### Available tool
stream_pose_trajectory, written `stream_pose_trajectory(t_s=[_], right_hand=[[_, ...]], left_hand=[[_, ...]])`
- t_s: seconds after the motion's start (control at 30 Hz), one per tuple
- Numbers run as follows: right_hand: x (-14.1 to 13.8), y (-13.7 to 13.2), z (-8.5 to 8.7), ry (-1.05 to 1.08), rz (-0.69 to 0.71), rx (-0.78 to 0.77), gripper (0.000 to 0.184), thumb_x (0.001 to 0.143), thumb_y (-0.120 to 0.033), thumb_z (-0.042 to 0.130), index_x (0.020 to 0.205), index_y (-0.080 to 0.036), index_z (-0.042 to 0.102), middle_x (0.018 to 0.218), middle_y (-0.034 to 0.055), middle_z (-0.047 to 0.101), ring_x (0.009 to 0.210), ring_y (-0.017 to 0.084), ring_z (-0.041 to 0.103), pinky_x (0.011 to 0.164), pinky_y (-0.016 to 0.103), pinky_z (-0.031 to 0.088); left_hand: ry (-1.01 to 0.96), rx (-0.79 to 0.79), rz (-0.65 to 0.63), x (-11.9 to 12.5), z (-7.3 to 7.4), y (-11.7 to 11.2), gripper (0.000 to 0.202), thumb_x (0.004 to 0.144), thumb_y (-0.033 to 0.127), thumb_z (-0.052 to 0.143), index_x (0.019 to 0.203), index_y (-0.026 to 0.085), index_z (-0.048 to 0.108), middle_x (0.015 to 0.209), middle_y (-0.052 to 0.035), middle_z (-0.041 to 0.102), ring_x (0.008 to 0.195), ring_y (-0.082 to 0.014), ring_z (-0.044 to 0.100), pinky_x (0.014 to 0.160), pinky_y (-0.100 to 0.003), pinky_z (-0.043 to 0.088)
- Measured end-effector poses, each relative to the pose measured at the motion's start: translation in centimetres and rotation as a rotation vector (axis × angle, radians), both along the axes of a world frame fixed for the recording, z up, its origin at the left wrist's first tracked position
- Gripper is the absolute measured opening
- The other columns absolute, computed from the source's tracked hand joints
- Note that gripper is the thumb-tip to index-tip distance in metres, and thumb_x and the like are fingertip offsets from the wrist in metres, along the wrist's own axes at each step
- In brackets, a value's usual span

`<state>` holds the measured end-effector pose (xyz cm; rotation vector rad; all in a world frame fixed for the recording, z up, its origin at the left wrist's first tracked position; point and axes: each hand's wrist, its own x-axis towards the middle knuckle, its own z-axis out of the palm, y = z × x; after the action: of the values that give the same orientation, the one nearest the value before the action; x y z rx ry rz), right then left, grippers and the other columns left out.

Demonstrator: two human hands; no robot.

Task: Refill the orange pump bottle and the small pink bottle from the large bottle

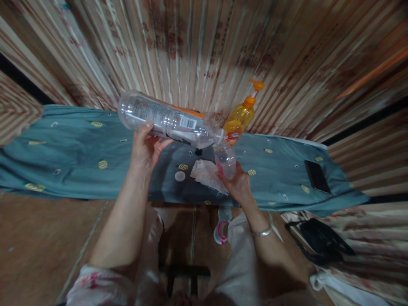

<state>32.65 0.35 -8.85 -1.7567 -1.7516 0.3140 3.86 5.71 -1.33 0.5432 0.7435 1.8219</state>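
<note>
In my left hand [145, 146] is a large clear plastic bottle [153, 114] with a printed label, tipped nearly level with its neck to the right. My right hand [238, 183] is closed round a small clear bottle [227, 160] with a pink marking. The large bottle's mouth meets the small bottle's top; whether they touch or sit just apart, I cannot tell. Behind them stands a pump bottle [239, 119] of yellow liquid with an orange pump head. Below, a crumpled pale cloth [207, 173] and a round whitish cap [180, 176] lie on the table.
A green patterned cloth covers the long narrow table [79, 148]. To the right lies a black phone [317, 176]. A small black object [198, 151] sits behind the pale cloth. Striped curtains [191, 51] hang close behind, and a black bag [321, 240] is at lower right.
</note>
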Motion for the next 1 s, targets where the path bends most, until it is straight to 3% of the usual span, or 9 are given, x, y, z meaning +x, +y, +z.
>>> stream_pose_trajectory(t_s=[0.2, 0.43, 0.57, 0.8, 1.0], right_hand=[[-0.2, -0.2, 0.1, 0.03, -0.001, -0.024, 0.077, 0.084, -0.069, 0.069, 0.134, -0.01, 0.062, 0.108, 0.0228, 0.082, 0.097, 0.04, 0.079, 0.083, 0.05, 0.062], [-0.2, -0.2, -0.6, 0.095, 0.021, 0.019, 0.064, 0.086, -0.06, 0.068, 0.133, -0.017, 0.065, 0.109, 0.0215, 0.082, 0.099, 0.039, 0.079, 0.085, 0.053, 0.063], [-0.4, 0.0, -1.4, 0.111, 0.007, 0.059, 0.072, 0.086, -0.068, 0.064, 0.133, -0.012, 0.065, 0.109, 0.0244, 0.082, 0.1, 0.04, 0.079, 0.087, 0.056, 0.063], [-0.6, 0.1, -2.0, 0.139, 0.027, 0.035, 0.067, 0.086, -0.058, 0.068, 0.135, -0.014, 0.064, 0.114, 0.0231, 0.082, 0.102, 0.039, 0.08, 0.092, 0.059, 0.064], [-1.0, 0.2, -2.0, 0.149, 0.041, 0.07, 0.061, 0.086, -0.051, 0.071, 0.135, -0.014, 0.064, 0.114, 0.0209, 0.082, 0.104, 0.038, 0.081, 0.091, 0.058, 0.066]], left_hand=[[-0.032, 0.002, 0.003, 0.1, -0.1, 0.0, 0.042, 0.056, 0.032, 0.095, 0.085, 0.022, 0.067, 0.086, -0.0025, 0.075, 0.077, -0.0208, 0.073, 0.079, -0.038, 0.068], [-0.039, -0.034, 0.02, 0.1, -0.2, -0.1, 0.047, 0.054, 0.031, 0.095, 0.088, 0.021, 0.064, 0.086, -0.0008, 0.075, 0.079, -0.0193, 0.074, 0.08, -0.039, 0.069], [-0.029, -0.039, 0.013, 0.0, -0.1, -0.2, 0.049, 0.05, 0.033, 0.097, 0.084, 0.021, 0.063, 0.082, 0.0006, 0.075, 0.077, -0.0184, 0.073, 0.079, -0.039, 0.069], [-0.006, -0.046, 0.014, -0.3, 0.0, -0.4, 0.048, 0.05, 0.035, 0.099, 0.083, 0.021, 0.067, 0.08, 0.0004, 0.077, 0.075, -0.0192, 0.074, 0.083, -0.044, 0.069], [0.014, -0.038, 0.037, -0.4, 0.3, -0.6, 0.041, 0.059, 0.031, 0.094, 0.093, 0.023, 0.072, 0.077, 0.002, 0.076, 0.081, -0.0204, 0.076, 0.089, -0.046, 0.068]])
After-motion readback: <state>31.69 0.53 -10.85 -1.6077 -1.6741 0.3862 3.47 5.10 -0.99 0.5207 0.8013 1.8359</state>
